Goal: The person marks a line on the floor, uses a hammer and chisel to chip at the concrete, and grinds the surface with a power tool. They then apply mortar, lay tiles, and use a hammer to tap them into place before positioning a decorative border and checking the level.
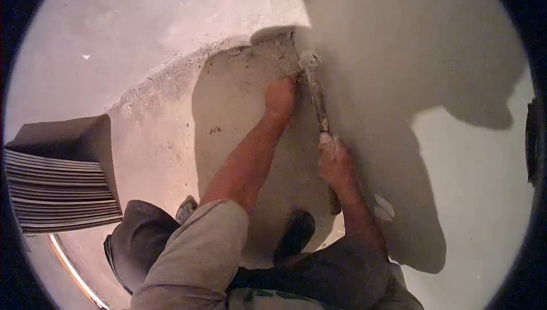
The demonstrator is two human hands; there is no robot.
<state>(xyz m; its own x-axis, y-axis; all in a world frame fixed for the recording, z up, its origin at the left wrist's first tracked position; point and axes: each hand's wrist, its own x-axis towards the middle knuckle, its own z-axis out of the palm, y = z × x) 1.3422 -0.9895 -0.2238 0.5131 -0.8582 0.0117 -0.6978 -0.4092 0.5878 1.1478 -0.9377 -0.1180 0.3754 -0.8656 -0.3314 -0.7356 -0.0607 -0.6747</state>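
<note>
My right hand (337, 163) is wrapped round the handle of a hammer (319, 102). Pale dust cakes the hammer's head, which is at the corner close by my left hand. My left hand (280, 98) is a closed fist low in that corner. Something dark shows at its far side, but what the fingers hold is hidden. Around the fist, the rough grey strip (165, 70) where floor and wall meet looks chipped and crumbly.
To the left stands an open cardboard box (62, 193) with a stack of thin flat pieces, perhaps tiles. A bright strip (74, 270) runs along the lower left. My dark shoe (297, 230) is below my hands. Large shadows cover the right wall (473, 167).
</note>
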